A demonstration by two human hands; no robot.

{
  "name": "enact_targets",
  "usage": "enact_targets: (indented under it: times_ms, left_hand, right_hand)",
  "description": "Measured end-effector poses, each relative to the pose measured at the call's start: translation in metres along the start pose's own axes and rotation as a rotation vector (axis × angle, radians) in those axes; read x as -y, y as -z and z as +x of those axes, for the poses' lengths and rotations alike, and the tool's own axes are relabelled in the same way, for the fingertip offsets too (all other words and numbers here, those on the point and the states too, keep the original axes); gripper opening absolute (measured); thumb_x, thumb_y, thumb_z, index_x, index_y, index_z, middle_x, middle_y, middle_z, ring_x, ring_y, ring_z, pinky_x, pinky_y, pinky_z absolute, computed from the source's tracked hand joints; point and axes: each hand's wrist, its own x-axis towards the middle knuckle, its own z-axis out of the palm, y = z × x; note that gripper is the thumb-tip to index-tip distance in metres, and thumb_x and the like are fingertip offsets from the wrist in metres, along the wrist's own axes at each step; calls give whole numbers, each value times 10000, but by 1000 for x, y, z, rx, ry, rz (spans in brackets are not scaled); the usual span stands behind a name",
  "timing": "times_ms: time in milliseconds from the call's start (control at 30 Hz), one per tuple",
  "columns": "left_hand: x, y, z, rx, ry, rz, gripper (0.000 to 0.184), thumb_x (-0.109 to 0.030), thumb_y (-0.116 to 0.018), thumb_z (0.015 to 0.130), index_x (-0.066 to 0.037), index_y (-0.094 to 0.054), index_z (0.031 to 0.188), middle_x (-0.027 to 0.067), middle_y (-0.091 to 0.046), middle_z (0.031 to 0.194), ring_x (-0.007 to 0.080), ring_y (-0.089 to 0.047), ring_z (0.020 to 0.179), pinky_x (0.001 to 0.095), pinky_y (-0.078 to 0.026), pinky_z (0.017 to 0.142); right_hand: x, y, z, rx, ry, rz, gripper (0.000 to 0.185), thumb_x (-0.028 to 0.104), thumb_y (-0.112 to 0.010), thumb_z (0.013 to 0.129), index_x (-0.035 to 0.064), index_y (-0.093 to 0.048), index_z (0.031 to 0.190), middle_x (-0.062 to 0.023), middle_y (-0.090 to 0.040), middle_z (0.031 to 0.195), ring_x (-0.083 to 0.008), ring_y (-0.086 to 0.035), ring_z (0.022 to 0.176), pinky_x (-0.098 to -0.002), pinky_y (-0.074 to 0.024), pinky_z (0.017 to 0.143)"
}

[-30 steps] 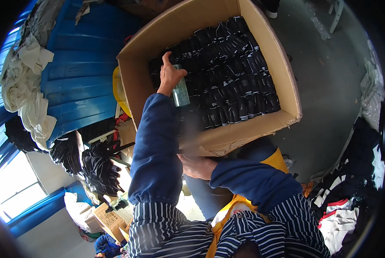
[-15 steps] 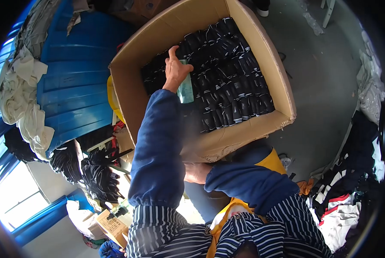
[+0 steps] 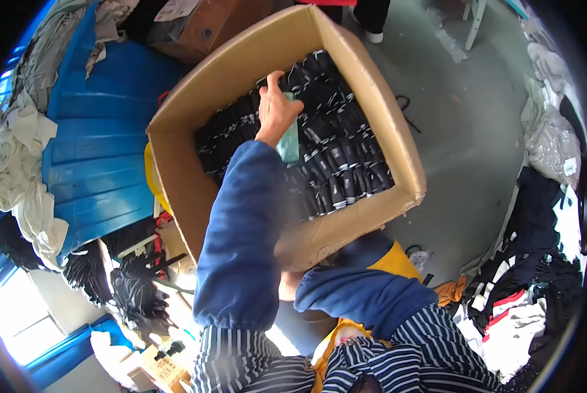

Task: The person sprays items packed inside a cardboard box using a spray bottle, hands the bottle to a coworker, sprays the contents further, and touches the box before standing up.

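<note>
A large open cardboard box (image 3: 391,118) holds rows of black rolled items with white stripes (image 3: 346,164). My left hand (image 3: 278,109) reaches into the box over them, its fingers and thumb curved apart. Beneath that hand lies a flat, pale green object (image 3: 289,141) on the black items; whether the fingers grip it cannot be made out. My right hand (image 3: 289,285) is below the box's near edge, mostly covered by the box and the sleeves, so its fingers do not show.
Blue corrugated panels (image 3: 103,137) stand at left with pale cloth (image 3: 24,170) beside them. Piled garments (image 3: 513,321) lie at right. Another person's legs (image 3: 371,16) show beyond the box. Dark cloth bundles (image 3: 136,295) are at lower left.
The box has shifted left and slightly down in view and looks turned. My left hand stays over the pale green object. My right hand has become more hidden. The other person's legs show more.
</note>
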Motion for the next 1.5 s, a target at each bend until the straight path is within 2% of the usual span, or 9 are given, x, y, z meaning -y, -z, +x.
enact_targets:
  times_ms: [67,233,433,500,600,667,800,1033,1500]
  left_hand:
    - [-7,-1,-2,4,-113,8,848,-91,-712,553,-174,-340,1310,259,-487,1170,438,-472,1082,455,-428,900]
    - [-8,-12,4,59,-142,-9,808,-77,-653,562,-174,-352,1306,233,-484,1074,435,-510,1010,469,-453,851]
    - [-33,10,-41,-75,-248,-98,825,-64,-687,526,-111,-384,1292,217,-479,1164,386,-446,1113,418,-398,956]
    - [-32,30,-63,-195,-208,-234,829,-73,-699,531,-37,-369,1290,224,-447,1217,359,-377,1196,406,-349,1002]
    - [-33,93,-99,-283,-87,-295,766,-111,-736,548,20,-410,1228,181,-546,1062,288,-530,1006,377,-455,846]
    - [-19,140,-118,-281,78,-417,640,-139,-755,542,33,-501,1103,163,-613,921,261,-608,836,368,-503,752]
    - [1,215,-176,-452,192,-416,521,-186,-772,547,39,-565,970,176,-645,861,285,-640,796,381,-515,747]
    - [15,251,-232,-713,204,-142,537,-195,-768,563,40,-569,1003,179,-648,916,291,-637,871,369,-501,801]
    - [18,314,-414,-859,97,-489,491,-58,-733,647,3,-528,1088,79,-636,890,166,-613,748,288,-506,686]
  right_hand:
    - [-49,-58,-5,-422,301,-489,170,205,-539,697,82,-616,608,-22,-565,634,-207,-481,501,-372,-375,352]
    - [-65,-18,15,-363,486,-887,170,237,-539,688,120,-648,633,-39,-574,626,-177,-524,550,-368,-377,331]
    - [-133,-80,-9,-370,-396,-178,339,361,-506,849,76,-687,829,-164,-665,897,-309,-639,776,-452,-513,631]
    - [-142,-43,-18,461,-77,-1002,154,238,-606,684,126,-641,585,-57,-610,637,-273,-606,809,-485,-469,486]
    - [59,80,16,43,696,-1841,56,185,-625,669,133,-602,669,-49,-576,683,-264,-556,744,-359,-429,829]
    - [18,71,12,119,165,-646,118,167,-645,714,67,-592,748,-61,-586,740,-266,-568,769,-365,-450,793]
    - [109,132,-42,-48,10,-203,190,141,-646,826,19,-608,967,-91,-638,880,-165,-622,842,-304,-506,741]
    - [150,280,-107,-704,-185,-402,271,96,-628,825,15,-558,1074,-34,-612,839,-97,-560,741,-242,-476,700]
    - [90,339,-34,-470,-378,-515,612,371,-586,883,-25,-403,1311,-139,-488,1292,-216,-451,1208,-302,-353,996]
